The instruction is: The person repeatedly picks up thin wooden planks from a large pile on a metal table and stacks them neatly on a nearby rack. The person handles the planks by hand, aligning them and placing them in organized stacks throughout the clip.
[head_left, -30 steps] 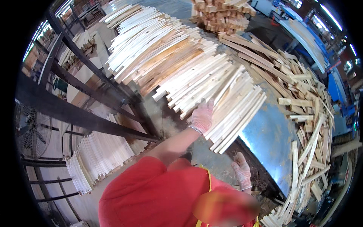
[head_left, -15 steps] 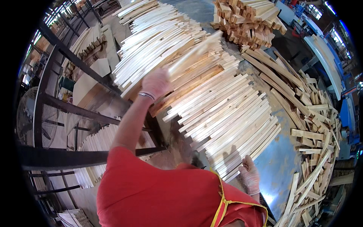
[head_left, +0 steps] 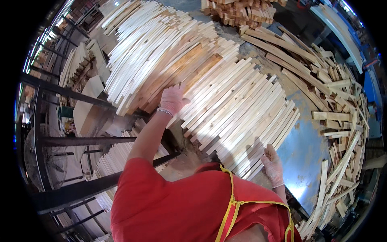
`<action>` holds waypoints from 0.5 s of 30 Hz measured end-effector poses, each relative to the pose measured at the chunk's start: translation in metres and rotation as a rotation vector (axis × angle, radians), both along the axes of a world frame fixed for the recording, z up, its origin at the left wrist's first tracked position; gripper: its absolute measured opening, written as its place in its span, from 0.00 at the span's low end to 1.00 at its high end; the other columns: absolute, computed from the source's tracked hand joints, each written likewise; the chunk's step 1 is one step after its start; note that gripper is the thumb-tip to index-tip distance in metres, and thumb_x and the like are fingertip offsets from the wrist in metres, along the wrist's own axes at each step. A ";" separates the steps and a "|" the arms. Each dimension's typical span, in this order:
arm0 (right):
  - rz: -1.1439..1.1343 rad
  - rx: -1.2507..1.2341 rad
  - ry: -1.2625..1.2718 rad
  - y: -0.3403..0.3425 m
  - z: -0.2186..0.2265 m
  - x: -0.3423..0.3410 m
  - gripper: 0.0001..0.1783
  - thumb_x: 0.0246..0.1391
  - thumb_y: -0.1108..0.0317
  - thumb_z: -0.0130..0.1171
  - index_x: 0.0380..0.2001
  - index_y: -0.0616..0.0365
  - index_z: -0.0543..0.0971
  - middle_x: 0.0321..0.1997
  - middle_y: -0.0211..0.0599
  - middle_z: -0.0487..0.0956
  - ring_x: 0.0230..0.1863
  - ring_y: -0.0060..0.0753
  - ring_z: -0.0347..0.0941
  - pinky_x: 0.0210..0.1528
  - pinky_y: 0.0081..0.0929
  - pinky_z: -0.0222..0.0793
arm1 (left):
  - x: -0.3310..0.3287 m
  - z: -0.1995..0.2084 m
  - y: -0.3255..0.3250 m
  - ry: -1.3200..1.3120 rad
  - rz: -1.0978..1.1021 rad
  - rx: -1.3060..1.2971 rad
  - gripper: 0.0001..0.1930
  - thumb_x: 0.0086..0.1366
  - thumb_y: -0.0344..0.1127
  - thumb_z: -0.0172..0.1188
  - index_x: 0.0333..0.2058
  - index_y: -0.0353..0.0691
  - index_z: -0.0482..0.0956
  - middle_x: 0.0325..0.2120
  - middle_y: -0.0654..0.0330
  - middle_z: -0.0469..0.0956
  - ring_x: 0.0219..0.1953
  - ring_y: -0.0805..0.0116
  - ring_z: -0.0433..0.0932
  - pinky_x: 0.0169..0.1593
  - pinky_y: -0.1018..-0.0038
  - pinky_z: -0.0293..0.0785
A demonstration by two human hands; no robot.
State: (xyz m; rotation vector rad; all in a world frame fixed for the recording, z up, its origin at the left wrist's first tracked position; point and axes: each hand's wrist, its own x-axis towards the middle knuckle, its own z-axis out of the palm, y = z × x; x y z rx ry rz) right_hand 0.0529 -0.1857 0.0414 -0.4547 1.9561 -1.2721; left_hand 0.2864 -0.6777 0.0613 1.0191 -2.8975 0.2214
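Pale wooden strips (head_left: pixel 238 107) lie side by side in a long row across the metal table. My left hand (head_left: pixel 173 101), in a whitish-pink knit glove and with a bracelet at the wrist, rests at the near ends of the strips around the middle of the row. Its thumb stands apart from the fingers, and no strip is lifted in it. Beside the right end of the row is my right hand (head_left: pixel 273 165), gloved too, its fingers loosely bent and apart from the thumb, holding nothing visible. Darker brown strips (head_left: pixel 201 70) lie just beyond the left hand.
A stack of wood pieces (head_left: pixel 242 12) stands at the back. Along the right lies a heap of loose offcuts (head_left: pixel 338 109) on the metal table (head_left: pixel 302 161). Black metal rails (head_left: pixel 88 141) and a fan (head_left: pixel 46 159) are at the left, with more stacked strips (head_left: pixel 117 157) below.
The strip swinging blurred from my left hand is no longer raised; that hand now rests at the row. My right hand stays by the row's right end. The whole view has shifted slightly.
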 end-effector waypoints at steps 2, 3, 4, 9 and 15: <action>0.022 0.039 0.009 0.000 0.006 0.000 0.41 0.63 0.72 0.69 0.76 0.61 0.65 0.72 0.47 0.76 0.70 0.37 0.74 0.72 0.34 0.68 | 0.004 -0.006 -0.016 -0.115 0.038 0.043 0.24 0.68 0.45 0.63 0.59 0.44 0.76 0.45 0.54 0.83 0.45 0.58 0.85 0.46 0.60 0.81; 0.035 0.082 0.028 0.000 0.011 0.000 0.41 0.63 0.72 0.68 0.77 0.60 0.65 0.71 0.46 0.76 0.70 0.37 0.74 0.71 0.34 0.69 | 0.003 -0.008 -0.025 -0.167 0.057 0.065 0.22 0.68 0.44 0.63 0.58 0.45 0.76 0.44 0.55 0.83 0.43 0.57 0.85 0.45 0.60 0.81; 0.049 0.128 0.050 0.002 0.015 -0.002 0.41 0.63 0.73 0.68 0.77 0.59 0.65 0.71 0.46 0.76 0.69 0.36 0.75 0.71 0.34 0.69 | -0.006 0.002 -0.027 -0.228 0.055 -0.015 0.21 0.68 0.43 0.63 0.57 0.46 0.77 0.44 0.55 0.84 0.45 0.58 0.86 0.46 0.61 0.81; -0.117 0.177 0.074 0.038 -0.030 -0.006 0.41 0.63 0.69 0.67 0.77 0.59 0.65 0.64 0.48 0.81 0.60 0.38 0.80 0.64 0.33 0.74 | -0.003 0.024 -0.051 -0.287 0.048 -0.157 0.18 0.67 0.37 0.61 0.55 0.45 0.78 0.43 0.60 0.85 0.48 0.59 0.85 0.45 0.63 0.81; -0.097 0.415 -0.124 0.011 -0.009 -0.009 0.51 0.61 0.49 0.69 0.77 0.64 0.59 0.57 0.51 0.83 0.52 0.39 0.81 0.57 0.34 0.75 | -0.046 0.020 0.045 0.039 0.035 -0.183 0.16 0.63 0.35 0.60 0.50 0.47 0.80 0.40 0.61 0.84 0.44 0.59 0.85 0.43 0.60 0.81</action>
